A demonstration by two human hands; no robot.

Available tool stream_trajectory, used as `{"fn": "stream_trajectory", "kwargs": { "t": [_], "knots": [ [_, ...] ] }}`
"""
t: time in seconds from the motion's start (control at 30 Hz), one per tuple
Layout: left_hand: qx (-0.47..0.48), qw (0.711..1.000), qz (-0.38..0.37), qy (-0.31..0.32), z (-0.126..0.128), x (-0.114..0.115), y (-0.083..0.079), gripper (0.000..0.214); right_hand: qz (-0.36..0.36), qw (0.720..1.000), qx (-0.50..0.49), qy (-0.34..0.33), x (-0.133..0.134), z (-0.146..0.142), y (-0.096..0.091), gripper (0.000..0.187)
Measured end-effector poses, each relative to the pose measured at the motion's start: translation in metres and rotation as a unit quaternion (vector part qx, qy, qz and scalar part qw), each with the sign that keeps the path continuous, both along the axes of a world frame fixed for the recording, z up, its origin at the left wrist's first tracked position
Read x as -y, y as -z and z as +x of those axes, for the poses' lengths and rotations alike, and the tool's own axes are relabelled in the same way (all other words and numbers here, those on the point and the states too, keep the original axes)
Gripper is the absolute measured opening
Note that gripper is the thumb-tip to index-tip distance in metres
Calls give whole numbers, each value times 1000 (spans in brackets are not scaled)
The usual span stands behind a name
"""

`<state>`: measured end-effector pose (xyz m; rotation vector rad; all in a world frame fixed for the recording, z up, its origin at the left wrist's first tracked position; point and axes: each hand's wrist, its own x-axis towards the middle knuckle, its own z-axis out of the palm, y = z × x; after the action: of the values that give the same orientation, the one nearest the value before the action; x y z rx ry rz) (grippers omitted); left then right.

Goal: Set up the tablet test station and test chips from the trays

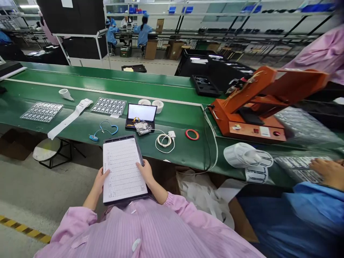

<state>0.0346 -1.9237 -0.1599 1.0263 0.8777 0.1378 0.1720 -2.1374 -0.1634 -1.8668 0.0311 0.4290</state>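
L hand (100, 181), R hand (145, 172): you're gripping clipboard (120, 138) by both side edges, fingers closed on it, thumbs on printed form (123, 172). Board sits just inside near edge of green bench (185, 154).

Black clipboard (120, 138), ruled printed form (123, 172) covering it, slightly angled, gripped at both side edges

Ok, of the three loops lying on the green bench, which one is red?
The ring right of the white coiled cable: it alone is red, and it has no plug or connector, unlike that cable and the blue cable.
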Motion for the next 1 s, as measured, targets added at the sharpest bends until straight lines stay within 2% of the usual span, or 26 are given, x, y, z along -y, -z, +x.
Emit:
{"fn": "stream_trajectory", "kwargs": {
  "t": [0.13,0.27,0.37,0.5,0.6,0.77,0.87,0.93,1.0],
  "knots": [
    [-1,999,-27,20,20,13,17,43,-28,1000,-15,-1,15,19,22,29],
    [-25,999,-28,7,29,21,33,34,-62,997,-38,-35,22,36,35,31],
    [-44,999,-18,-10,31,22,44,30,-85,992,-47,-76,21,48,38,31],
    [-67,997,-4,-31,33,20,49,28,-112,984,-48,-129,23,75,31,17],
    [-75,996,1,-44,36,20,47,29,-128,982,-25,-133,37,122,16,10],
    [-88,994,-2,-66,41,27,40,29,-173,982,23,-73,59,243,-9,22],
    [-107,991,-2,-84,44,31,36,29,-210,976,0,-64,49,302,-10,25],
    [-121,988,0,-92,45,33,32,29,-231,970,-31,-71,37,325,-4,25],
    [-130,987,1,-98,47,34,27,30,-247,964,-57,-79,26,337,3,27]
  ]
}}
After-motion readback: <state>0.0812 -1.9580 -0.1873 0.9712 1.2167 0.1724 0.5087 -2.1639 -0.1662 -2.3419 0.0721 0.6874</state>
